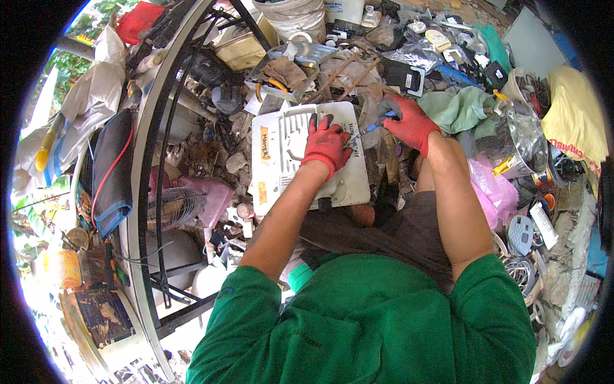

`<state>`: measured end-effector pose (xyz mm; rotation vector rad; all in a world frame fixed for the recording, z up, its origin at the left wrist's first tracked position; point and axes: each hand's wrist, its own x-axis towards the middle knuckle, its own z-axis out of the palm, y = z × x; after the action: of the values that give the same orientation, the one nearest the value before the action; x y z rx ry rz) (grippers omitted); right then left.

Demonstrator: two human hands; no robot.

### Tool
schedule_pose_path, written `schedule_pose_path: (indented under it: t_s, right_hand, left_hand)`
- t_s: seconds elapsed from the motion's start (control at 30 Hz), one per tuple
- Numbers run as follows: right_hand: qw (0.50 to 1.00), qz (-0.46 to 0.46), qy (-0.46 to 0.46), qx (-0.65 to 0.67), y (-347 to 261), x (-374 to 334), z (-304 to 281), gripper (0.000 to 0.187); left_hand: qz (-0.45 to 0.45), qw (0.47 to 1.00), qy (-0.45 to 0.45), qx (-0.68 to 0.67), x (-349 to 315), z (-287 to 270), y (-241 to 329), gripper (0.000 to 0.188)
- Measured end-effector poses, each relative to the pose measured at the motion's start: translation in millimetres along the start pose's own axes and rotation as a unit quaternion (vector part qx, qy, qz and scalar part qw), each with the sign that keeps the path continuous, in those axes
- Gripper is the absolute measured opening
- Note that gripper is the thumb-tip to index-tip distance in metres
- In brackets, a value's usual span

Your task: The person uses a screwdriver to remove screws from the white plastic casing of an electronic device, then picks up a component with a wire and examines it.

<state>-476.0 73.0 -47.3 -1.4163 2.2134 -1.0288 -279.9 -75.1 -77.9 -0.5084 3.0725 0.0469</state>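
A white plastic housing (272,163) with ribbed vents, handwriting and orange tape labels lies in front of me, over my lap. My left hand (325,148), in a red work glove, rests on it with the fingers spread and nothing held. A second red glove covers my right hand (412,123), which is closed around a screwdriver (389,116) with a blue handle. The tool's thin shaft points left to the housing's right edge; whether its tip touches is too small to tell.
A black and grey metal frame (142,192) stands close on my left. Beyond the housing are a white bucket (293,19), a clear bin (281,70) and scattered electronic parts. To the right lie green cloth (455,109), a clear plastic container (519,137), pink bubble wrap (491,192) and a yellow sack (575,112).
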Motion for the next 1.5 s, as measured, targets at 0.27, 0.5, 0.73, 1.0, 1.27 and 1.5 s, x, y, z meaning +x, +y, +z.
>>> schedule_pose_path:
  t_s: [0.27, 0.5, 0.73, 1.0, 1.27, 1.5]
  right_hand:
    - [0.999, -0.011, 0.029, -0.014, -5.3, -3.7, -1.1, 0.061]
    - [0.994, -0.011, 0.051, 0.097, 8.6, 0.4, 7.9, 0.053]
    - [0.989, -0.060, 0.081, 0.107, -26.3, 0.3, 5.5, 0.027]
    - [0.982, -0.039, 0.132, 0.129, -22.1, -2.0, 10.3, 0.027]
    - [0.989, -0.008, 0.047, 0.137, -14.8, 5.6, 20.2, 0.049]
    - [0.989, 0.013, 0.107, 0.106, -6.8, 1.7, 22.6, 0.050]
  left_hand:
    - [0.017, 0.999, 0.000, 0.037, 14.6, 9.8, 6.2, 0.029]
    - [-0.146, 0.977, 0.140, -0.060, -41.9, -19.2, -48.9, 0.025]
    - [-0.172, 0.963, 0.165, -0.127, -79.9, -26.6, -52.1, 0.040]
    - [-0.141, 0.971, 0.154, -0.114, -144.1, -9.2, 48.5, 0.060]
    - [-0.181, 0.969, 0.152, -0.072, -131.6, 13.8, 49.7, 0.055]
    - [-0.096, 0.977, 0.126, -0.139, -153.9, -0.4, 18.9, 0.053]
